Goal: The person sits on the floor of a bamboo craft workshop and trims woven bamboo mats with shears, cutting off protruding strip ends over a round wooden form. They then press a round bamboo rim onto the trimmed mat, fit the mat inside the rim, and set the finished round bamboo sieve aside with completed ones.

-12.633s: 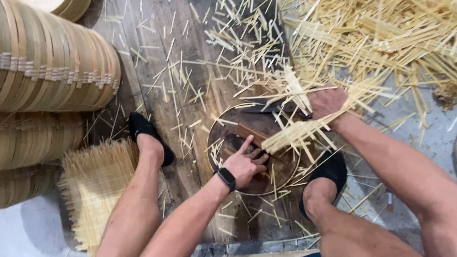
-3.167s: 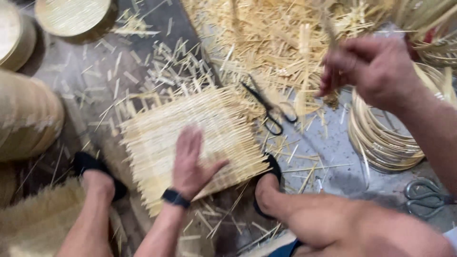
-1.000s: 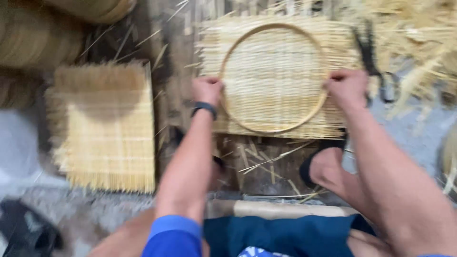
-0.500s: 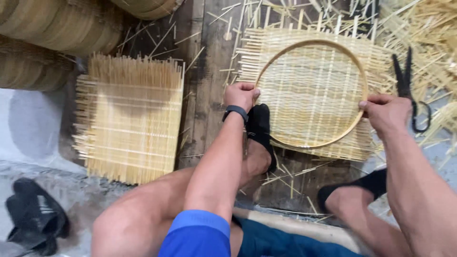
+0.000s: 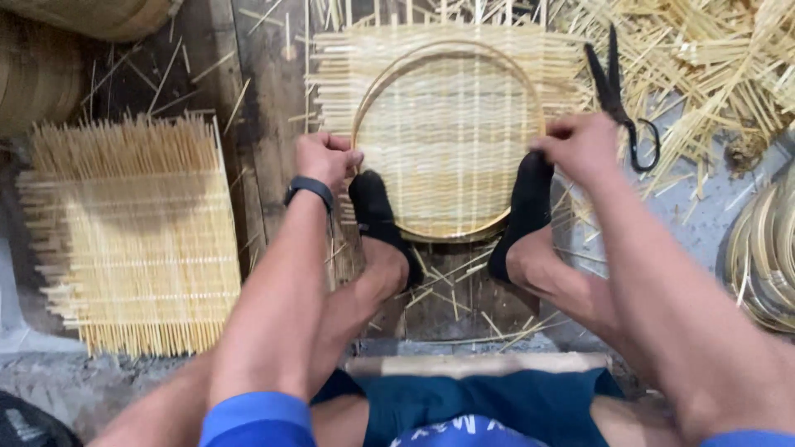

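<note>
A round bamboo hoop (image 5: 464, 55) lies on a square woven bamboo mat (image 5: 339, 74) on the wooden floor ahead of me. My left hand (image 5: 325, 157) grips the hoop's left rim, a dark band on that wrist. My right hand (image 5: 580, 145) grips the right rim. Both my feet, in black slip-on shoes (image 5: 377, 211), press on the near edge of the hoop and mat.
A stack of woven square mats (image 5: 132, 240) lies to the left. Black scissors (image 5: 617, 95) rest right of the hoop among loose bamboo strips (image 5: 712, 58). Coiled bamboo rings (image 5: 762, 257) sit at the right edge, stacked baskets (image 5: 41, 74) at the top left.
Both feet have moved onto the near edge of the hoop and mat. My hands keep hold of the rim on either side. The view has shifted so the hoop is centred.
</note>
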